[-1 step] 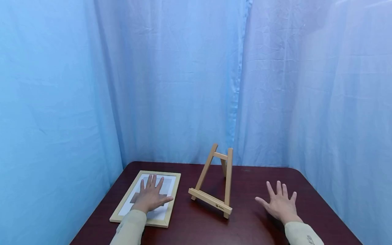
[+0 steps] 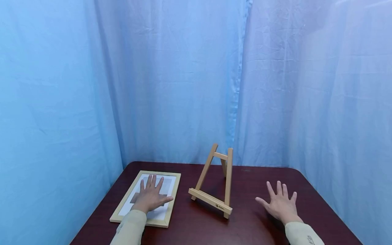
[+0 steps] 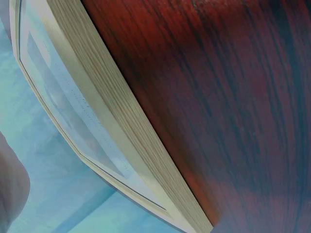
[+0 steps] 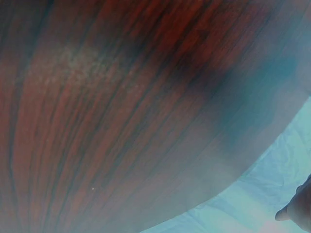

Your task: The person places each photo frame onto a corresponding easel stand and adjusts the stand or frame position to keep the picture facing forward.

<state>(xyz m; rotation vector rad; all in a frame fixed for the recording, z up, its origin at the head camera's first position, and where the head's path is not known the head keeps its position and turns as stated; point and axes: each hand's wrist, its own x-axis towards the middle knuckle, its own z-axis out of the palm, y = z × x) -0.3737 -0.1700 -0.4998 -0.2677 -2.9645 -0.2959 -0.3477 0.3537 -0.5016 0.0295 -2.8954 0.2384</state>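
Note:
A picture frame [image 2: 174, 200] with a pale wooden border lies flat at the left of the table; its grey-and-white picture is partly covered from sight. Over it my left hand [image 2: 150, 197] is spread, fingers straight, holding nothing; whether it touches the glass I cannot tell. The left wrist view shows the wooden border [image 3: 116, 111] close up and a bit of the hand [image 3: 12, 184] at the edge. To the right of the frame stands a small wooden easel [image 2: 228, 177]. Farther right, my right hand [image 2: 280, 204] is spread above the table, its shadow beneath it.
The dark reddish wood table [image 2: 245, 224] has rounded far corners. Blue curtains [image 2: 183, 85] hang behind it and along both sides. In the right wrist view, the tabletop [image 4: 121, 121] curves off toward the curtain [image 4: 233, 208].

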